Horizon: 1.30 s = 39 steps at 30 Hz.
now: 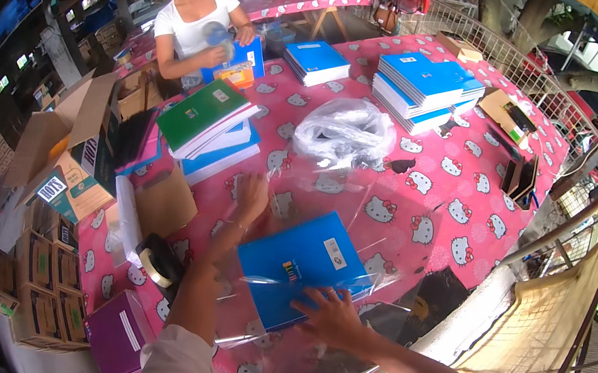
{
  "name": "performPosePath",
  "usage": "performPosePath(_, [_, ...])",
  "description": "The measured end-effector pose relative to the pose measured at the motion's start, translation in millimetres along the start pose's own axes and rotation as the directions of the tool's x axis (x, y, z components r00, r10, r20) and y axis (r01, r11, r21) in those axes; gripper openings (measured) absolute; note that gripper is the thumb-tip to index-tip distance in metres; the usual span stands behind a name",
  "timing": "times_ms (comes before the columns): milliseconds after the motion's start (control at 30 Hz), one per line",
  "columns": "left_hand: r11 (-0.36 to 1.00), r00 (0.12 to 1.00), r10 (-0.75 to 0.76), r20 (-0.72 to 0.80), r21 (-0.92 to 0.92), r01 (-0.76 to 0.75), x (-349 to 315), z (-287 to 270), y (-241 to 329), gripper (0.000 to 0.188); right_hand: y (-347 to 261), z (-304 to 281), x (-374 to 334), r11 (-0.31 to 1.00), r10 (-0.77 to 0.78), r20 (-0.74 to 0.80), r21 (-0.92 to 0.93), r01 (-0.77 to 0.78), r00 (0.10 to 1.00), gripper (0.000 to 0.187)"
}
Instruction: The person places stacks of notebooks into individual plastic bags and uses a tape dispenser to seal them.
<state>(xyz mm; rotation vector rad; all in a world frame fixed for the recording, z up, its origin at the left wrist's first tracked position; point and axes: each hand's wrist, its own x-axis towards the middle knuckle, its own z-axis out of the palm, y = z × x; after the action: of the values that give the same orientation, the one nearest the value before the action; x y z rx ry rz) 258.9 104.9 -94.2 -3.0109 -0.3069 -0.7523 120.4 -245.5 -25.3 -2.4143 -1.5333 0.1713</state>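
Observation:
A blue notebook (294, 261) lies at a slant on the table in front of me, on or under a large sheet of clear plastic (394, 230). Its white label faces up. My right hand (333, 315) rests on the lower part of the cover, open, with the fingers spread. Beyond the notebook's upper left corner, my left hand (251, 196) is closed at what looks like the sheet's edge; its fingertips are hard to make out. Just past that hand stands a stack of notebooks with a green one (204, 115) on top.
A pink patterned cloth covers the table (455, 248). Crumpled plastic (345, 133) lies mid-table, with blue notebook stacks (419, 80) behind. A tape dispenser (158, 262), purple notebook (120, 334) and open carton (85, 166) are at left. Across the table, a person (196, 23) handles a blue notebook.

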Motion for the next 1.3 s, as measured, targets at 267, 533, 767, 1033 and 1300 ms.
performPosePath(267, [0.998, 0.978, -0.062, 0.197, 0.019, 0.059, 10.5, -47.7, -34.0, 0.035, 1.2, -16.8, 18.2, 0.999, -0.037, 0.058, 0.034, 0.035, 0.998, 0.049])
performPosePath(533, [0.993, 0.949, -0.056, 0.311, -0.084, 0.086, 12.9, -86.8, -11.0, 0.029, 27.5, -11.3, 39.9, 0.995, -0.048, 0.140, 0.092, 0.035, 0.989, 0.061])
performPosePath(767, [0.957, 0.993, -0.093, 0.071, -0.268, 0.108, -30.8, -126.2, 41.3, 0.032, 37.4, -13.9, 28.7, 0.995, -0.100, 0.059, -0.008, 0.100, 0.993, 0.064])
performPosePath(1033, [0.977, 0.984, -0.175, 0.019, -0.123, 0.177, -82.7, -198.0, 119.3, 0.045, 42.0, -1.9, 27.1, 0.993, -0.121, 0.042, 0.005, 0.121, 0.992, 0.073])
performPosePath(1300, [0.996, 0.986, 0.070, -0.154, 0.057, -0.062, -147.9, -169.3, 150.2, 0.027, 41.6, 17.3, 23.6, 0.961, -0.276, -0.044, 0.015, 0.277, 0.960, 0.083])
